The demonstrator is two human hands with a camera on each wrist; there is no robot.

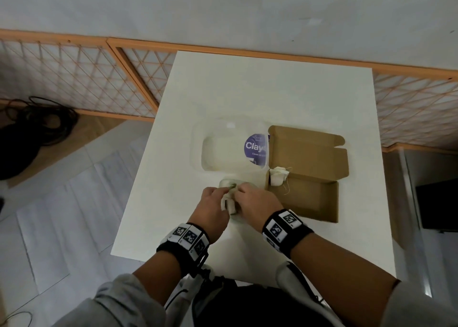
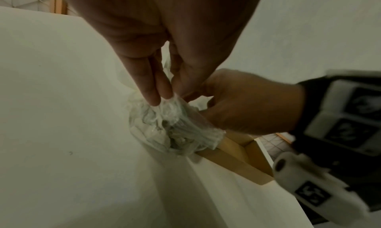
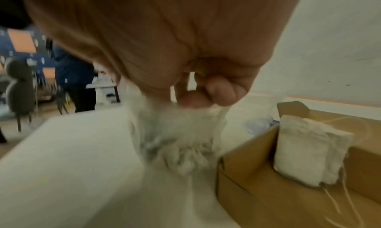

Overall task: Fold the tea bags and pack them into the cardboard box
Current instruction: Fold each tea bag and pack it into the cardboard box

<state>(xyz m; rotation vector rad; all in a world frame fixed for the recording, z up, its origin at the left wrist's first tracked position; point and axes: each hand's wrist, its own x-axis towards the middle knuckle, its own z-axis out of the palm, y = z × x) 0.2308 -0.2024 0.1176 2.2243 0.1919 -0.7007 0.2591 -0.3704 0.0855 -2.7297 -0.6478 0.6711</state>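
White and square, the table (image 1: 247,91) stands against an orange-framed lattice fence (image 1: 74,73) before a pale wall, grey floor tiles (image 1: 62,215) to its left and a coil of black cable (image 1: 32,130) lying there. Its far half is bare; near the middle a clear plastic container (image 1: 223,148) touches the open cardboard box (image 1: 307,173), where one folded tea bag (image 1: 278,175) leans in the left corner. Near the front edge, the left hand (image 1: 213,210) and right hand (image 1: 257,200) meet, fingers (image 2: 156,85) pinched on a crumpled tea bag (image 2: 173,127) just beside the box.
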